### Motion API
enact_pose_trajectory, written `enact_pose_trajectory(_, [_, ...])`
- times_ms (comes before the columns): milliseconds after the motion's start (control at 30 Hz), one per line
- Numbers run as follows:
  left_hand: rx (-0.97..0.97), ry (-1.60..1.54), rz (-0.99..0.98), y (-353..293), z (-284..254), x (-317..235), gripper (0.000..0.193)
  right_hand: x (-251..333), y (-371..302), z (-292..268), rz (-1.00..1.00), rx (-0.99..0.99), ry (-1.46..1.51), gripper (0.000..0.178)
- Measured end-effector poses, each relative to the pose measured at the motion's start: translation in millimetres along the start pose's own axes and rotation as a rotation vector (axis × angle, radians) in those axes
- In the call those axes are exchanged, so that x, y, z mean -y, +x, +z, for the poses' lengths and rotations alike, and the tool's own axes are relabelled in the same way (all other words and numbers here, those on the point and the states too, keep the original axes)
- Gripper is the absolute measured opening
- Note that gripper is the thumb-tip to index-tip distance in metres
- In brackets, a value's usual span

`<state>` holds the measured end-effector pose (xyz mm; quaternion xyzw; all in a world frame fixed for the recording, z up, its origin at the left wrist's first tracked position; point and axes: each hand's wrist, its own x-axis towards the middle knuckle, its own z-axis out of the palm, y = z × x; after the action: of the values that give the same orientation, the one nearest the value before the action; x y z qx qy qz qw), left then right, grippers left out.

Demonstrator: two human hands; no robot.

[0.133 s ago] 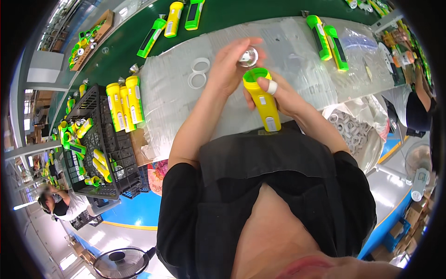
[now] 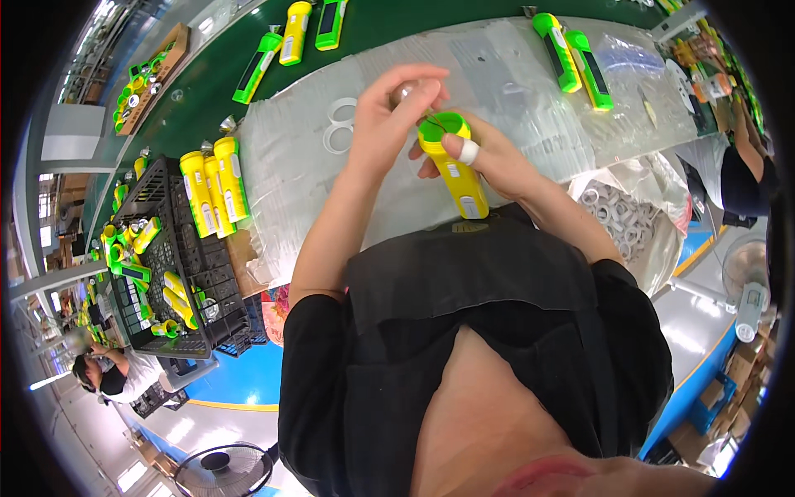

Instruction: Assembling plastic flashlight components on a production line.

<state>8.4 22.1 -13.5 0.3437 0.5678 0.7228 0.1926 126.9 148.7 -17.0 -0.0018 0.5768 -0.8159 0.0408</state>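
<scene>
My right hand (image 2: pixel 497 157) is closed round a yellow and green flashlight body (image 2: pixel 460 180), its open green mouth tipped up and away from me. White tape (image 2: pixel 469 151) wraps the thumb of that hand. Just beyond and left of the mouth, my left hand (image 2: pixel 385 112) pinches a shiny reflector (image 2: pixel 402 94), mostly covered by the fingers. Thin wires (image 2: pixel 435 122) run between the reflector and the mouth of the body. Two white rings (image 2: pixel 338 151) lie on the plastic-covered table to the left of my left hand.
Several flashlight bodies (image 2: pixel 229 178) stand beside a black crate (image 2: pixel 217 277) of flashlights on the left. More flashlights (image 2: pixel 294 33) lie along the green far surface, others (image 2: pixel 588 70) at right. A bag of white rings (image 2: pixel 617 217) hangs at the right edge. Co-workers (image 2: pixel 124 373) are on both sides.
My left hand has turned over and shifted left, so the reflector is now mostly hidden in the fingers and the wires show. The flashlight body has shifted slightly left and up in view.
</scene>
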Motion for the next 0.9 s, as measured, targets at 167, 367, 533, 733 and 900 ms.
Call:
enact_pose_trajectory(167, [0.203,0.302,0.214,-14,9,-4,0.032,-4,-1,-4,-0.007,0.008,-0.023,0.057])
enact_pose_trajectory(367, [0.282,0.481,0.469,-1,39,16,0.038,-11,-18,-20,-0.081,-0.232,0.209,0.043])
enact_pose_trajectory(533, [0.107,0.739,0.333,49,60,97,0.048,-9,-41,-61,-0.221,-0.518,0.237,0.041])
enact_pose_trajectory(733, [0.257,0.992,0.373,65,69,135,0.054,-11,-70,-83,-0.250,-0.538,0.182,0.043])
enact_pose_trajectory(900, [0.173,0.716,0.219,58,64,106,0.049,-1,-60,-77,-0.205,-0.470,0.083,0.048])
